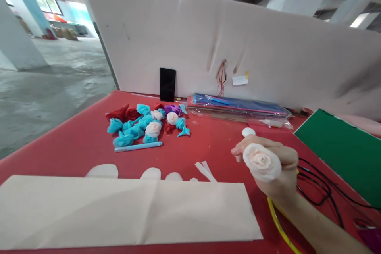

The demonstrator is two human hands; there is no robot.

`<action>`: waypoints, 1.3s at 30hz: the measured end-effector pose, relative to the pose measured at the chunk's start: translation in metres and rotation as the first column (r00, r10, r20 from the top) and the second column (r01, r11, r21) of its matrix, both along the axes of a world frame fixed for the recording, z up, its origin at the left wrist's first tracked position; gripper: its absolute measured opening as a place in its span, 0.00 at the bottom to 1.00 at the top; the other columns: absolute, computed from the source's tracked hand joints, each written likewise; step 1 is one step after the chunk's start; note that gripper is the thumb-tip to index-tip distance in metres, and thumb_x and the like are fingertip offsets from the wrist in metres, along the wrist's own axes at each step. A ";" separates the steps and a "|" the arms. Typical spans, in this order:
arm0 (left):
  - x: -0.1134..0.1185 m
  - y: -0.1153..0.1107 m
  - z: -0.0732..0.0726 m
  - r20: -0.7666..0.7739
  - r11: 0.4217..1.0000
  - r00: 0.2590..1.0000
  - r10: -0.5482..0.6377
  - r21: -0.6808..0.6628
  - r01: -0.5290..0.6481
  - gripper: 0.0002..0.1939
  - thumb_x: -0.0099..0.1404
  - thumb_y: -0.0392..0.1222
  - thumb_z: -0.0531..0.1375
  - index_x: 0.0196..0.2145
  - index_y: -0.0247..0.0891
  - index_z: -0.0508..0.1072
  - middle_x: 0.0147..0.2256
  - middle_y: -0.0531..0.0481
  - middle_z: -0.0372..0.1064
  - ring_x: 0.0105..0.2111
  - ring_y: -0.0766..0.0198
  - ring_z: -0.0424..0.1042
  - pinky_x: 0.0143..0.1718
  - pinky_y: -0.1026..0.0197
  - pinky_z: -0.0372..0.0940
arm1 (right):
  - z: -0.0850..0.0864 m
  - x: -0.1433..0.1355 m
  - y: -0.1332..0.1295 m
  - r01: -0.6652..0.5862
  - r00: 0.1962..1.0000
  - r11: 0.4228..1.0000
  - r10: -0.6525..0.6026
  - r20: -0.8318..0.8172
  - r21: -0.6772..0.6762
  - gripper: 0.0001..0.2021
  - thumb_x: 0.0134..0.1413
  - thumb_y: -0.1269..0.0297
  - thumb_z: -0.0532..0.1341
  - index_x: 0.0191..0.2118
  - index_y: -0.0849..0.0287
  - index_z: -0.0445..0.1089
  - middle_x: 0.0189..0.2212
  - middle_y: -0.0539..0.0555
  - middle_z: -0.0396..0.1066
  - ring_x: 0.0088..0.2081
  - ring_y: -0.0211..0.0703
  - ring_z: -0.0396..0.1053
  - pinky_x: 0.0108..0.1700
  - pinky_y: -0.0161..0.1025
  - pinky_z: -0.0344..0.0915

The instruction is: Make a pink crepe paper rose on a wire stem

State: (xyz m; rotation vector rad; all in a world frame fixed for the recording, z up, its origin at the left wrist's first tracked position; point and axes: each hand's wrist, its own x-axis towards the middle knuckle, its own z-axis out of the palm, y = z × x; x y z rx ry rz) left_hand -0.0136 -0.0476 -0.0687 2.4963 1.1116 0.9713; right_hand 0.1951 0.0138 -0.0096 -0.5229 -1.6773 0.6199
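Observation:
My right hand (pixel 281 174) reaches in from the lower right, its fingers wrapped round a pale pink paper rose (pixel 262 162) whose bloom faces the camera. Just beyond the fingers, a small white round piece (pixel 248 131) lies on the red table. My left hand is out of view. A long folded cream paper sheet (pixel 127 212) lies across the near part of the table. Several rounded cream paper pieces (pixel 102 171) and some narrow strips (pixel 206 171) show past its far edge.
Blue, red, pink and purple paper flowers (pixel 135 129) lie at centre left, beside a light blue pen (pixel 138 147). A black phone (pixel 167 84) leans on the white panel (pixel 190 35). Wrapped paper (pixel 238 105) lies behind; a green board (pixel 342 154) and black cables (pixel 318 186) are at right.

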 end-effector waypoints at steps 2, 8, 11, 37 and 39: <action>0.002 0.007 -0.006 -0.131 0.994 0.987 -0.089 0.043 0.096 0.20 0.51 0.50 0.60 0.42 0.74 0.68 0.33 0.63 0.74 0.35 0.54 0.71 0.32 0.52 0.71 | 0.000 -0.001 0.000 -0.002 1.000 0.999 0.002 0.001 -0.032 0.10 0.50 0.74 0.62 0.34 0.51 0.77 0.30 0.51 0.75 0.26 0.38 0.68 0.27 0.37 0.66; -0.049 0.028 0.000 -0.238 0.995 0.969 -0.074 0.046 0.087 0.14 0.64 0.37 0.48 0.41 0.45 0.72 0.36 0.48 0.74 0.38 0.55 0.70 0.44 0.51 0.65 | 0.003 -0.006 0.000 -0.039 0.999 0.996 0.042 0.032 -0.079 0.10 0.49 0.75 0.63 0.31 0.52 0.78 0.29 0.51 0.76 0.27 0.39 0.70 0.28 0.36 0.66; -0.075 0.051 0.001 -0.358 0.998 0.932 0.058 0.058 -0.040 0.12 0.65 0.36 0.49 0.40 0.39 0.71 0.39 0.45 0.73 0.39 0.55 0.70 0.40 0.56 0.65 | 0.001 -0.007 0.002 -0.067 0.997 0.991 0.071 0.035 -0.113 0.11 0.49 0.76 0.63 0.33 0.51 0.78 0.30 0.51 0.77 0.28 0.39 0.71 0.28 0.36 0.67; -0.098 0.061 -0.018 -0.229 0.993 0.973 0.022 -0.107 -0.048 0.07 0.64 0.41 0.52 0.33 0.42 0.70 0.35 0.51 0.74 0.39 0.60 0.71 0.44 0.57 0.64 | -0.004 -0.010 0.004 -0.046 0.995 0.993 0.055 0.077 -0.110 0.13 0.50 0.77 0.62 0.33 0.49 0.77 0.32 0.47 0.77 0.30 0.36 0.72 0.31 0.32 0.68; -0.100 0.061 -0.017 -0.244 0.997 0.970 0.009 -0.074 -0.028 0.06 0.62 0.39 0.53 0.35 0.44 0.70 0.36 0.53 0.75 0.41 0.59 0.71 0.53 0.50 0.56 | -0.004 -0.009 0.004 -0.043 0.996 0.993 0.051 0.073 -0.110 0.13 0.50 0.77 0.61 0.32 0.49 0.77 0.32 0.46 0.77 0.31 0.35 0.72 0.31 0.31 0.68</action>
